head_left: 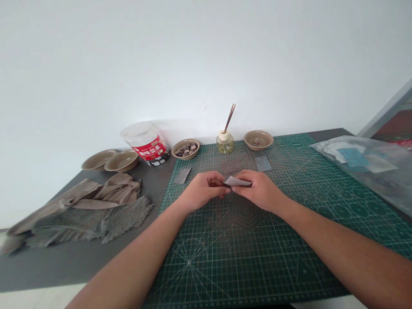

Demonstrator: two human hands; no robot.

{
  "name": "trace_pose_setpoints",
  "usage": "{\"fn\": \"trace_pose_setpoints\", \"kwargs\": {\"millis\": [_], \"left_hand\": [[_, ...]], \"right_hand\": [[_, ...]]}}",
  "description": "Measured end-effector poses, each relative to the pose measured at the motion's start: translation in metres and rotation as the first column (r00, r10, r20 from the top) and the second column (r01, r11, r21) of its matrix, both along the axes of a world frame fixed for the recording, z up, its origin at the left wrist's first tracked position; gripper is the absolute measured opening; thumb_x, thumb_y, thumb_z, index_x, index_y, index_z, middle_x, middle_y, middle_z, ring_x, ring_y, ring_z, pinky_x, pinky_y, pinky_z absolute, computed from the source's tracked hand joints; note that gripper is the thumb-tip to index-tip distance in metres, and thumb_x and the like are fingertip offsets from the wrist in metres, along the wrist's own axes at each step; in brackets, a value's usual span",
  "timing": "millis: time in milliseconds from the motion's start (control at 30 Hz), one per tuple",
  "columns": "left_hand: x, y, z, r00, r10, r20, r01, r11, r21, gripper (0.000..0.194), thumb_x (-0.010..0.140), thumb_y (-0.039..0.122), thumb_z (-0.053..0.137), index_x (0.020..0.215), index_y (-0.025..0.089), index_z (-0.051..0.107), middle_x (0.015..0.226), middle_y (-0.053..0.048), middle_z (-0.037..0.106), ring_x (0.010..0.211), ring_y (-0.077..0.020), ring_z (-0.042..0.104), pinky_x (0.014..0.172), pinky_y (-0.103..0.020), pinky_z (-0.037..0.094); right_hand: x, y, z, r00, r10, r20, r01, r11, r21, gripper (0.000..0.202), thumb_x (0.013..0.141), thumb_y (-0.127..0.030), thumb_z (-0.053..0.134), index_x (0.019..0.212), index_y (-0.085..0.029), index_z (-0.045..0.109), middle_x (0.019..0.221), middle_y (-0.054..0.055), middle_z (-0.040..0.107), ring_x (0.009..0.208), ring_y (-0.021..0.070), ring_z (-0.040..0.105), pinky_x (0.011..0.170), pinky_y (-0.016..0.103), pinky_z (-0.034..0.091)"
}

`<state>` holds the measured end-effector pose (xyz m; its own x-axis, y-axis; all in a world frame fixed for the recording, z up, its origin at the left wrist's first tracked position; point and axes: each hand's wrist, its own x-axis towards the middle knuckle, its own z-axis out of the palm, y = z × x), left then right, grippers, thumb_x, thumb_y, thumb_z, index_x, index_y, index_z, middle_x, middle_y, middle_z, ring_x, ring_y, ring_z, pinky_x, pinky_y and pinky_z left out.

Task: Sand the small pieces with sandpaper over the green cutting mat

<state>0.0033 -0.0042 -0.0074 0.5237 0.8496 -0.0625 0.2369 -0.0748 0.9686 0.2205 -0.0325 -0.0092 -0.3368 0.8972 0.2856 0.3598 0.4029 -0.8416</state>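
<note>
Above the green cutting mat (206, 253), my right hand (257, 189) grips a small pale grey sheet (237, 182), bent or folded, that looks like sandpaper. My left hand (206, 189) is closed, its thumb and fingertips pinched together at the sheet's left end. Whatever sits between those left fingertips is hidden. Behind my hands lie a brownish flat sheet (231, 165) and a blue-grey one (263, 164). A dark grey sheet (182, 176) rests at the mat's left edge.
A bowl of small stone-like pieces (186, 149), a reed diffuser (224, 142) and another bowl (258, 140) line the wall. At left stand a red-labelled plastic jar (146, 143), two bowls (121, 161) and a crumpled cloth (93, 210). A clear plastic bag (370, 165) lies right.
</note>
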Motion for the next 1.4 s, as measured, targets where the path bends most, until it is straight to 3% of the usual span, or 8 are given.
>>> {"fn": "trace_pose_setpoints", "kwargs": {"millis": [167,333,467,1000,1400], "left_hand": [[0.000,0.000,-0.004,0.999,-0.010,0.030,0.010,1.000,0.007,0.025,0.075,0.026,0.080,0.094,0.014,0.070,0.080,-0.004,0.073,0.071,-0.0149,0.066,0.067,-0.027,0.052],[-0.002,-0.001,0.000,0.998,-0.040,0.038,0.042,0.998,-0.055,0.027,0.078,0.032,0.079,0.094,0.013,0.069,0.075,-0.004,0.071,0.064,-0.0133,0.063,0.062,-0.026,0.050],[-0.003,-0.001,0.005,0.996,-0.059,0.062,0.063,0.996,-0.058,0.026,0.076,0.028,0.080,0.093,0.013,0.069,0.077,-0.004,0.071,0.067,-0.0129,0.063,0.064,-0.025,0.050],[-0.003,0.000,0.004,0.996,-0.070,0.056,0.075,0.993,-0.091,0.027,0.071,0.021,0.082,0.093,0.013,0.070,0.080,-0.004,0.074,0.070,-0.0132,0.066,0.067,-0.025,0.051],[-0.003,0.000,0.003,0.996,-0.081,0.046,0.085,0.992,-0.089,0.023,0.074,0.022,0.079,0.093,0.013,0.070,0.076,-0.002,0.071,0.064,-0.0124,0.064,0.063,-0.025,0.050]], "right_hand": [[0.002,-0.001,0.003,0.999,0.016,0.041,-0.012,0.996,-0.086,0.014,0.086,-0.031,0.069,0.092,-0.021,0.075,0.085,0.001,0.072,0.077,0.0188,0.065,0.068,0.030,0.044],[0.002,-0.005,0.005,0.997,-0.036,0.071,0.036,0.999,-0.001,0.010,0.085,-0.028,0.068,0.079,-0.021,0.072,0.075,-0.001,0.068,0.069,0.0158,0.061,0.064,0.028,0.040],[0.001,-0.006,0.006,0.999,-0.010,0.047,0.012,0.999,-0.036,0.010,0.083,-0.029,0.069,0.078,-0.021,0.072,0.073,-0.001,0.067,0.067,0.0156,0.059,0.061,0.027,0.039],[-0.003,-0.007,0.001,0.999,0.032,0.031,-0.032,0.999,-0.002,0.008,0.084,-0.027,0.068,0.087,-0.023,0.076,0.084,0.001,0.071,0.076,0.0174,0.064,0.070,0.029,0.044],[-0.002,-0.006,0.001,0.999,0.008,0.048,-0.008,1.000,0.012,0.007,0.084,-0.027,0.070,0.082,-0.023,0.075,0.078,0.000,0.070,0.072,0.0170,0.062,0.066,0.029,0.042]]}}
